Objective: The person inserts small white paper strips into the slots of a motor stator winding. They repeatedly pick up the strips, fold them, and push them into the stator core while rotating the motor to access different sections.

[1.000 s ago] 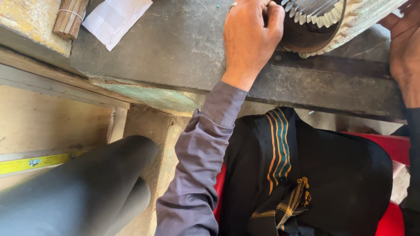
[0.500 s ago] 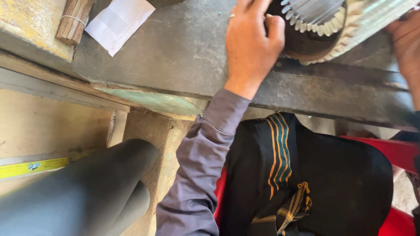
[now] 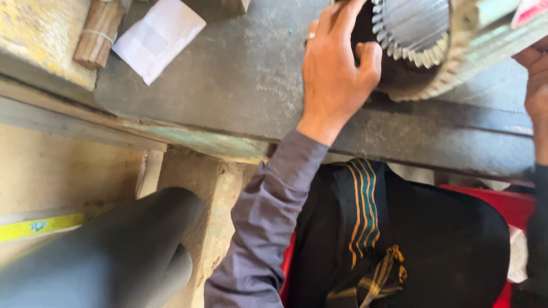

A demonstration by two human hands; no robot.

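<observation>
Since the earlier pictures the left hand [image 3: 337, 74] has slid a little lower along the edge of the round motor stator [image 3: 422, 51], and the view has drifted so that the folded paper sits closer to the top left. Largest in sight is the grey tabletop [image 3: 240, 85], worn and scuffed, running across the upper half; the stator rests on it at the top right, its ring of pale slot liners showing around a dark bore. Below the tabletop lies a dark rolled sheet [image 3: 114, 256] at the lower left, and the person's lap is covered by black cloth with orange and green stripes [image 3: 365, 217]. The left hand presses on the stator's dark rim, fingers [image 3: 342, 23] spread apart and curled over the edge, thumb against the side (a ring shows on one finger). The right hand [image 3: 534, 80] touches the stator's far side at the picture's edge; whether its fingers are apart or together I cannot tell. Smaller things: white folded paper [image 3: 157, 37] and a bundle of wooden sticks [image 3: 97, 34] beside it.
</observation>
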